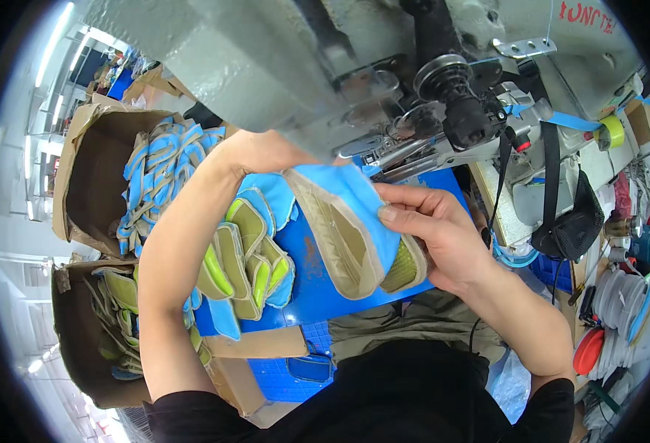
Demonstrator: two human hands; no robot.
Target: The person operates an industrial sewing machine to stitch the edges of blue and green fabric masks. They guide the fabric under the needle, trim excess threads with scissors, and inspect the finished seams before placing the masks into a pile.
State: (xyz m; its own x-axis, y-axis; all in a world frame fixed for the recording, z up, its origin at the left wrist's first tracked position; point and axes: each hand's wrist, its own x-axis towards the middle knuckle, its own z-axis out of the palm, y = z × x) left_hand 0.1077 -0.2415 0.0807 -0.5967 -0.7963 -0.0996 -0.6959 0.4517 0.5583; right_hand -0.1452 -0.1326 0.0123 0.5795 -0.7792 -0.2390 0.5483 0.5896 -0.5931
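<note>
My right hand [439,232] pinches the edge of a sewn fabric piece [340,244], thumb on top and fingers beneath. Shaped like a pouch or slipper, the piece has a blue face, a beige bound rim and a beige inside; green mesh [405,267] shows by its right lower end. My left arm reaches up to the sewing machine [443,111], and my left hand [266,151] passes behind the machine's grey head, so its fingers are hidden. On the blue table [303,258], left of the held piece, lies a pile of similar green, beige and blue pieces [247,251].
Two cardboard boxes at the left, the far one [89,170] with blue-beige pieces and the near one [81,332] with green-beige pieces, stand beside the table. Blue tape [572,122] runs to the machine at right. Spools [624,295] and a red disc [588,351] crowd the far right.
</note>
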